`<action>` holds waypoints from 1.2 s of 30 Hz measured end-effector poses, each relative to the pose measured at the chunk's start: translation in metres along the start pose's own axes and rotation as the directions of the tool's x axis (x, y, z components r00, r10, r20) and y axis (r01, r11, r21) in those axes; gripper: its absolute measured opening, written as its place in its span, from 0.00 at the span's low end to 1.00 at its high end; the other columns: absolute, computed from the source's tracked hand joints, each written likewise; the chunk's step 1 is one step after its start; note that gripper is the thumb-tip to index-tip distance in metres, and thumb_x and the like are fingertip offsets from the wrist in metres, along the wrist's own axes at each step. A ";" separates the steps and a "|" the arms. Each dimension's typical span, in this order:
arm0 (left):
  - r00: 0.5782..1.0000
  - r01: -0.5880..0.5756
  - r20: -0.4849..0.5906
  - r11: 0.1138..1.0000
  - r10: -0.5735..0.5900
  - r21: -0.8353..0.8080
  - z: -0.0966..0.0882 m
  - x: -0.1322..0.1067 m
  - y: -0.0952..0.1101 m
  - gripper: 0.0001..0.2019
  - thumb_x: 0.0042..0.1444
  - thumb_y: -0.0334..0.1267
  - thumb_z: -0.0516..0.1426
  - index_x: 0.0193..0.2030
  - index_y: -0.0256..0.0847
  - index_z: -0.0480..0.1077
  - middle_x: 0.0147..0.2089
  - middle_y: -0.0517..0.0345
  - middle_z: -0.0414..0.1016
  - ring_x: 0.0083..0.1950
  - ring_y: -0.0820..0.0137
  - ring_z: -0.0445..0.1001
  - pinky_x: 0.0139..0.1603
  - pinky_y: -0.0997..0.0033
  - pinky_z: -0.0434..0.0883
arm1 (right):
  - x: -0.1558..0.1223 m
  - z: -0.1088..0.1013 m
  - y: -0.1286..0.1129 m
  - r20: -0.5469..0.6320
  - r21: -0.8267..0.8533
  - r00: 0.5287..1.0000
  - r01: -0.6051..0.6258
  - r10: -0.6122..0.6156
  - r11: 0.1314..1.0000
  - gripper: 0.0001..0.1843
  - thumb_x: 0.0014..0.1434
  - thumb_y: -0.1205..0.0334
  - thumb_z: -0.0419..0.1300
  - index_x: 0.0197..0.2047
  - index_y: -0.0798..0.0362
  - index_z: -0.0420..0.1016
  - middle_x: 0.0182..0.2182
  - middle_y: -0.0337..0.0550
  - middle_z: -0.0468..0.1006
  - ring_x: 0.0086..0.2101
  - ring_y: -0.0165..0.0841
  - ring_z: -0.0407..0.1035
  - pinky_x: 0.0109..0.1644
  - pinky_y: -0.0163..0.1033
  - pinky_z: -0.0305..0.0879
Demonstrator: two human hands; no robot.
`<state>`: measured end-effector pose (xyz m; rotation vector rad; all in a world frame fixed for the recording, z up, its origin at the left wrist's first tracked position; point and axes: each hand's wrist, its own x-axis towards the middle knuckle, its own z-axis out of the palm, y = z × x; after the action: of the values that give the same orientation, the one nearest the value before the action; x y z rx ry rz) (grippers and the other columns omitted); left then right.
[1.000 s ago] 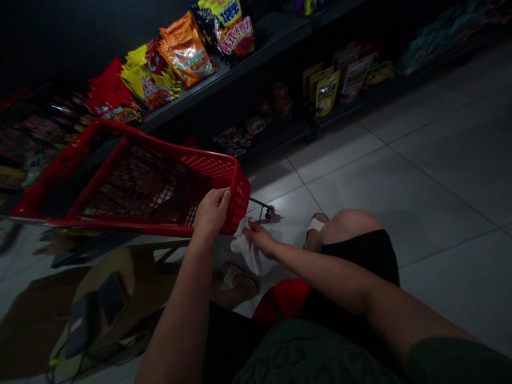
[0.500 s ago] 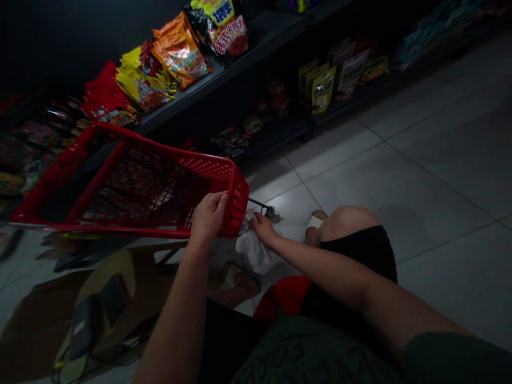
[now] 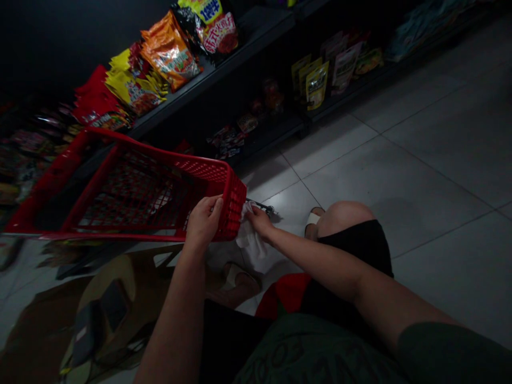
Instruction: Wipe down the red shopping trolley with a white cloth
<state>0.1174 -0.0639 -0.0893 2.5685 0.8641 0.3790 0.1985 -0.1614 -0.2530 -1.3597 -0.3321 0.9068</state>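
Note:
A red plastic shopping cart (image 3: pixel 132 140) lies across the left half of the head view, its narrow front end towards me. My left hand (image 3: pixel 203 221) is closed over the near corner of that end, with the fingers inside the basket and partly hidden. Just outside the end wall, my right hand (image 3: pixel 260 223) grips a white cloth (image 3: pixel 251 242). The upper part of the cloth touches the red slats, and the rest hangs down. Behind the right hand a thin metal bar with a small caster (image 3: pixel 270 210) sticks out below the basket.
Dark shelves (image 3: pixel 256 32) run along the back with bagged snacks (image 3: pixel 170 53) and yellow pouches (image 3: pixel 317 85). At lower left stands a tan stool (image 3: pixel 124 272) bearing two dark phone-like slabs (image 3: pixel 114 304). Pale floor tiles (image 3: pixel 432 176) spread to the right. My bent knee (image 3: pixel 348 216) is close by.
My right hand has moved slightly with the cloth against the cart's end, and the cloth now hangs longer and narrower. My left hand keeps its hold. The whole view has shifted slightly.

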 end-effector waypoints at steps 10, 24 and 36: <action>1.000 0.001 0.011 0.999 -0.001 -0.038 -0.001 -0.005 -0.004 0.21 0.63 0.51 0.50 0.51 0.42 0.78 0.47 0.51 0.80 0.48 0.63 0.76 0.54 0.64 0.71 | -0.004 -0.007 -0.002 0.008 -0.101 0.999 0.047 -0.046 0.994 0.15 0.58 0.64 0.53 0.45 0.53 0.78 0.42 0.41 0.81 0.44 0.37 0.73 0.54 0.41 0.66; 0.999 -0.039 -0.006 0.999 0.039 0.015 -0.002 -0.008 -0.005 0.22 0.64 0.50 0.50 0.51 0.40 0.77 0.46 0.50 0.79 0.49 0.63 0.76 0.53 0.65 0.70 | -0.013 -0.009 -0.022 0.054 -0.206 0.981 0.195 -0.188 0.959 0.16 0.58 0.67 0.52 0.45 0.54 0.77 0.39 0.41 0.80 0.41 0.35 0.71 0.49 0.37 0.65; 1.000 -0.023 0.000 1.000 0.023 -0.013 -0.001 -0.007 -0.009 0.21 0.64 0.51 0.50 0.51 0.41 0.77 0.47 0.51 0.80 0.48 0.63 0.76 0.51 0.65 0.71 | -0.014 -0.006 -0.037 0.068 -0.167 0.983 0.181 -0.172 0.969 0.12 0.59 0.63 0.53 0.38 0.54 0.77 0.31 0.38 0.76 0.35 0.33 0.68 0.42 0.35 0.63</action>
<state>0.1070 -0.0616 -0.0928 2.5683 0.8306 0.3904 0.2070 -0.1740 -0.2161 -1.4409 -0.5751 0.7802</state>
